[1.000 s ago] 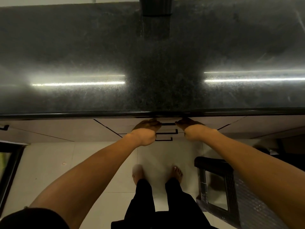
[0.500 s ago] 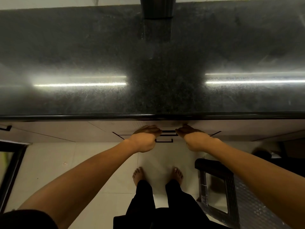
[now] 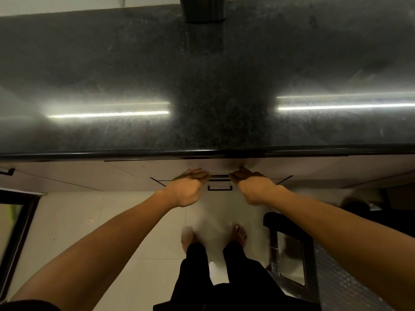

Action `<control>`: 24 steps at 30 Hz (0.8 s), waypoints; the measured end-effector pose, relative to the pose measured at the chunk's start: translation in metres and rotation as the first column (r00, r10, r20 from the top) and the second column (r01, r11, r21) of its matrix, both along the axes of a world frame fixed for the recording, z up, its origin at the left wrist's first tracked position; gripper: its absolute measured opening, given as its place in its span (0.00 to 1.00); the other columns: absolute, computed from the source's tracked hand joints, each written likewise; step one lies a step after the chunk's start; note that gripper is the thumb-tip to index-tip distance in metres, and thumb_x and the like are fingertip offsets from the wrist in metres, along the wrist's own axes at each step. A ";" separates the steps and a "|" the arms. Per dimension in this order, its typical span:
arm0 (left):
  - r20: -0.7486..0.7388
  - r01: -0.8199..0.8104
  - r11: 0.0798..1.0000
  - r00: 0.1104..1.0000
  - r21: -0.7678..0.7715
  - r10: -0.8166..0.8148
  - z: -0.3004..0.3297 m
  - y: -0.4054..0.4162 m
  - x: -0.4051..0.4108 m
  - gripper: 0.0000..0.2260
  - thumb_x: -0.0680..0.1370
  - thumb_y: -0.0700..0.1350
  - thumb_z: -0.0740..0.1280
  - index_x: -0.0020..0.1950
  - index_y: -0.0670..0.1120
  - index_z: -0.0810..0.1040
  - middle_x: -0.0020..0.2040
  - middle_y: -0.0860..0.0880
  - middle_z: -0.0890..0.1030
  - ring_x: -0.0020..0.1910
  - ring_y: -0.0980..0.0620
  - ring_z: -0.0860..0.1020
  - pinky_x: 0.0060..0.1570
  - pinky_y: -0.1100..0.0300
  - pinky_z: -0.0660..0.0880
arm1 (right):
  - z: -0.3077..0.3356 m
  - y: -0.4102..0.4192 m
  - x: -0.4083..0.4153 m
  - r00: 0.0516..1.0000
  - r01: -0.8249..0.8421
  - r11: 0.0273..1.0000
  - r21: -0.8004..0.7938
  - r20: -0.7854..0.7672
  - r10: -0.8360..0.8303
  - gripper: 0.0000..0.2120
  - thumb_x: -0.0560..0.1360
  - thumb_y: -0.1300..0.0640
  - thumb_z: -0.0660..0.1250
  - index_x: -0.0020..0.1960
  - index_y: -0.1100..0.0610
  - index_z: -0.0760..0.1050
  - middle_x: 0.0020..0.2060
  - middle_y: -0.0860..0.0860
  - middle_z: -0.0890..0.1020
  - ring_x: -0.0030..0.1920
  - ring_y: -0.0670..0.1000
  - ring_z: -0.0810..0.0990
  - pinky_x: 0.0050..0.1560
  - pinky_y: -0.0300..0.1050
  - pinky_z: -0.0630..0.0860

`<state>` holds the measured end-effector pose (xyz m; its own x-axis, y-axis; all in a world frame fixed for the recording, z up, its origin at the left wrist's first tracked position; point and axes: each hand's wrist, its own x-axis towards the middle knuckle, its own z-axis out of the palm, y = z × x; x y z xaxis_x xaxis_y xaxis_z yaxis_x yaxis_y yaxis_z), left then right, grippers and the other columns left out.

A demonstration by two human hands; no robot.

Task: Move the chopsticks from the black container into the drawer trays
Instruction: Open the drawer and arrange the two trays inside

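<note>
Pressing both hands on the top drawer front, I had my left hand just left of the handle and my right hand just right of it, fingers reaching forward flat against the panel under the counter edge, nothing held in either; fingertips were partly hidden under the overhang, so whether they hooked the top lip I could not tell. Drawer sat nearly flush with the cabinet face, trays inside not visible. Black container stood at the far edge of the counter, cut off by the frame top; no chopsticks showed, so whether any were left in it I could not tell. My guess on handling: chopsticks would be light, stiff, thin and a bit slick, prone to rolling on the polished counter and fanning out if grabbed loosely. Best hold would probably be a bunch pinched around the middle, thumb against fingers, tips all pointing one way, then laid lengthwise into a tray slot. Container looked tall and narrow, so it could tip if sticks were pulled sideways; lifting straight up seemed safer. Drawer itself probably slid easily, a flat push or a pull at the handle would do. Black stool stood on the floor by my right leg, near my bare feet.
</note>
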<state>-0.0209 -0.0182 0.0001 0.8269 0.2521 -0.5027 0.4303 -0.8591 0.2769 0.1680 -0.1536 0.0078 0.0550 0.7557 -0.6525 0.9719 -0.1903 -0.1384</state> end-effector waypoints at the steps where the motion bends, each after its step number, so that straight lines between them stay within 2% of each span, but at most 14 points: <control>1: 0.001 0.000 1.000 1.000 0.003 -0.001 0.000 -0.001 0.000 0.26 0.80 0.44 0.54 0.78 0.45 0.54 0.79 0.46 0.54 0.78 0.50 0.51 0.74 0.60 0.41 | 0.000 0.000 -0.001 1.000 0.003 1.000 -0.010 0.001 -0.003 0.39 0.74 0.65 0.62 0.77 0.53 0.44 0.77 0.52 0.49 0.77 0.54 0.47 0.74 0.54 0.54; 4: 0.020 0.007 1.000 1.000 0.024 -0.008 0.001 -0.002 -0.001 0.25 0.80 0.44 0.54 0.78 0.45 0.56 0.79 0.46 0.56 0.78 0.50 0.52 0.75 0.59 0.43 | 0.000 -0.001 -0.004 1.000 0.017 1.000 -0.023 0.008 -0.017 0.39 0.74 0.65 0.62 0.77 0.52 0.44 0.77 0.53 0.50 0.76 0.55 0.51 0.73 0.55 0.56; 9: 0.094 0.002 0.999 0.996 0.035 -0.005 0.004 -0.010 -0.006 0.24 0.80 0.44 0.55 0.76 0.43 0.61 0.77 0.45 0.62 0.76 0.48 0.59 0.74 0.59 0.48 | 0.000 -0.008 -0.012 0.999 0.024 0.999 -0.023 0.021 -0.024 0.38 0.74 0.65 0.62 0.77 0.53 0.45 0.77 0.53 0.52 0.76 0.55 0.52 0.73 0.55 0.58; 11: 0.117 0.001 0.999 0.993 0.034 -0.005 0.005 -0.016 -0.012 0.23 0.79 0.43 0.56 0.75 0.42 0.64 0.75 0.44 0.66 0.74 0.46 0.63 0.73 0.58 0.55 | 0.001 -0.015 -0.020 0.999 0.023 0.999 -0.046 0.038 -0.022 0.37 0.74 0.64 0.61 0.77 0.53 0.47 0.75 0.54 0.58 0.74 0.57 0.59 0.71 0.56 0.62; 14: 0.044 0.027 1.000 0.999 0.009 -0.028 0.003 -0.035 -0.031 0.24 0.78 0.43 0.57 0.75 0.44 0.63 0.74 0.43 0.67 0.72 0.44 0.65 0.73 0.52 0.61 | 0.003 -0.036 -0.032 0.998 0.007 0.998 -0.066 0.059 -0.003 0.33 0.75 0.62 0.61 0.76 0.53 0.52 0.69 0.56 0.68 0.68 0.57 0.69 0.67 0.55 0.67; 15: 0.035 0.042 0.999 0.999 0.009 -0.042 0.001 -0.043 -0.040 0.25 0.78 0.43 0.57 0.75 0.44 0.62 0.75 0.43 0.66 0.73 0.44 0.64 0.73 0.51 0.60 | 0.003 -0.046 -0.038 0.998 -0.012 0.998 -0.062 0.057 0.016 0.33 0.75 0.62 0.61 0.76 0.54 0.51 0.71 0.57 0.66 0.69 0.57 0.66 0.68 0.55 0.66; 17: 0.056 0.064 0.998 0.996 0.006 -0.064 -0.002 -0.058 -0.056 0.26 0.78 0.44 0.58 0.76 0.45 0.61 0.76 0.44 0.64 0.75 0.45 0.60 0.73 0.54 0.55 | 0.004 -0.066 -0.049 0.998 -0.055 0.996 -0.066 0.041 0.058 0.36 0.75 0.62 0.60 0.77 0.54 0.46 0.76 0.55 0.57 0.75 0.56 0.55 0.72 0.55 0.60; 19: 0.078 0.077 0.997 0.994 0.003 -0.077 -0.004 -0.071 -0.068 0.26 0.78 0.44 0.57 0.76 0.45 0.60 0.76 0.45 0.63 0.76 0.45 0.58 0.74 0.55 0.53 | 0.008 -0.081 -0.060 0.997 -0.072 0.995 -0.076 0.029 0.075 0.37 0.74 0.62 0.60 0.77 0.54 0.44 0.77 0.53 0.52 0.77 0.54 0.49 0.73 0.55 0.58; 24: 0.067 0.090 0.996 0.994 -0.002 -0.090 -0.006 -0.102 -0.093 0.26 0.78 0.44 0.57 0.77 0.45 0.59 0.77 0.45 0.62 0.76 0.46 0.58 0.74 0.55 0.53 | 0.017 -0.110 -0.087 0.996 -0.078 0.994 -0.080 0.029 0.080 0.36 0.75 0.63 0.58 0.77 0.54 0.44 0.77 0.52 0.52 0.77 0.53 0.48 0.73 0.54 0.59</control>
